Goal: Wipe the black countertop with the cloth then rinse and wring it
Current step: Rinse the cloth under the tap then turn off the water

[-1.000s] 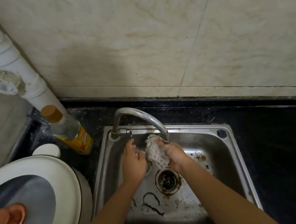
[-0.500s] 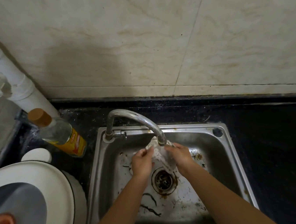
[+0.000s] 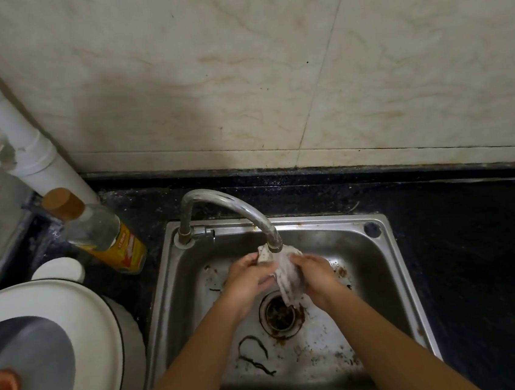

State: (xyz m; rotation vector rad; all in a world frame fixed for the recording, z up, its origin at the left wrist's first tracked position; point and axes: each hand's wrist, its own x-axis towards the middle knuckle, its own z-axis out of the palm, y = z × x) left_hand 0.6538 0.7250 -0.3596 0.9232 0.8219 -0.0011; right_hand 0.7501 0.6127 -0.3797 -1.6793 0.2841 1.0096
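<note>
Your sink sits in the countertop. The tap rises from its back left corner. Under the spout, above the drain, your left hand and right hand grip the cloth between them. A bottle stands left of the sink.

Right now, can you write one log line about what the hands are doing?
step: rinse | left hand: holds cloth | right hand: holds cloth | place: under tap, over sink
</note>
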